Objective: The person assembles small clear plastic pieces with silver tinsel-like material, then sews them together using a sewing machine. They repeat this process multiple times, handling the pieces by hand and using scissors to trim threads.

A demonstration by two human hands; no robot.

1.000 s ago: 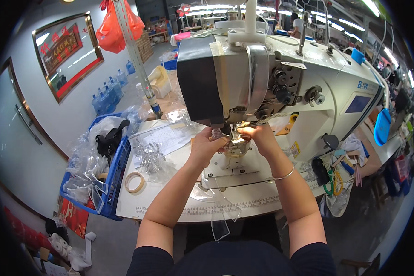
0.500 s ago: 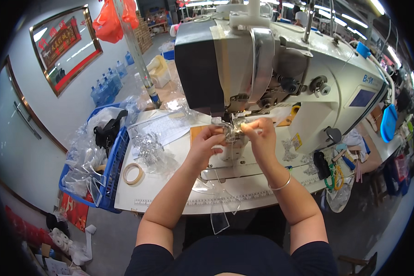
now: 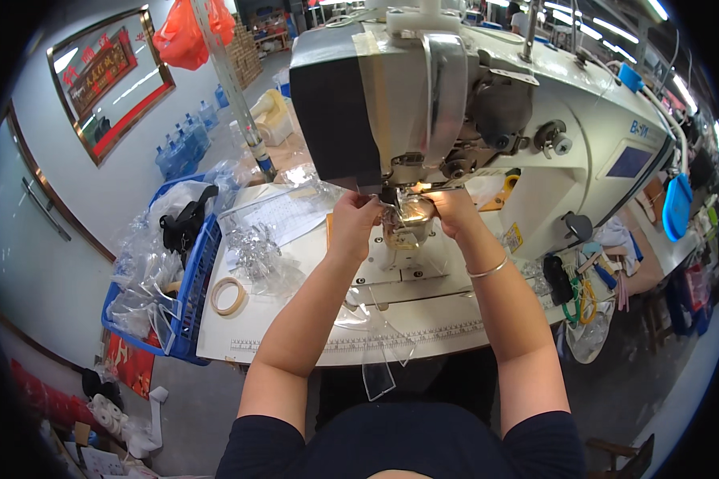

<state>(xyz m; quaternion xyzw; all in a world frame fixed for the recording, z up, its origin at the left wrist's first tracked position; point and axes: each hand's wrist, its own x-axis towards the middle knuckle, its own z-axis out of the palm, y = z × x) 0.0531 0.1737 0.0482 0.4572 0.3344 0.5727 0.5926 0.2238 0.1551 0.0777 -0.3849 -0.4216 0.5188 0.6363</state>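
Observation:
An industrial sewing machine [image 3: 567, 152] stands over the white table, its needle area lit. Beneath the needle area lies a piece of clear plastic [image 3: 411, 214], catching the light. My left hand [image 3: 355, 222] pinches its left side, fingertips close under the machine's dark head cover. On the other side my right hand [image 3: 454, 211] has its fingers closed on the plastic's right edge; some fingertips are hidden behind it. A clear plastic piece with a seamed edge [image 3: 378, 375] hangs over the table's front edge; whether it joins the held one I cannot tell.
Left of my arms are a roll of tape [image 3: 228, 296], a heap of clear plastic pieces [image 3: 256, 255] and a blue basket [image 3: 190, 307] full of plastic. Scissors with yellow handles [image 3: 503, 194] lie behind my right hand. Tools and a black object [image 3: 558, 276] sit at the right.
Both hands have shifted: the left slightly up and left, the right up and closer to the needle area. The plastic now lies flatter under the needle area, and the light there is brighter.

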